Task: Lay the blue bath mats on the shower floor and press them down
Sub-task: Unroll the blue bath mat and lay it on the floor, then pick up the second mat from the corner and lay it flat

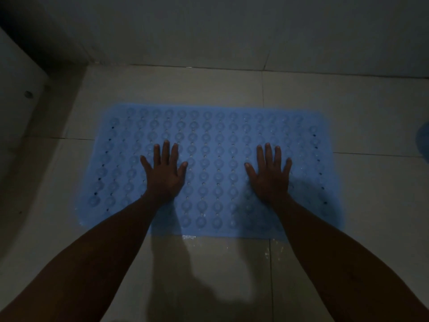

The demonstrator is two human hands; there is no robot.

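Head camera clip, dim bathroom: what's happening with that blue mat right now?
A person is pressing a blue bath mat flat onto the tiled shower floor. The left hand and right hand both lie palm-down on it, fingers spread. The mat lies flat near the wall, and water glistens on the tiles at its near edge. Something blue shows at the right edge, unclear what.

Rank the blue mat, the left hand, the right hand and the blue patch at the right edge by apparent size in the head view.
1. Blue mat, by far the largest.
2. Left hand and right hand: alike, no ranking between them.
3. Blue patch: smallest as seen, but cut off by the frame, so its full size is unknown.
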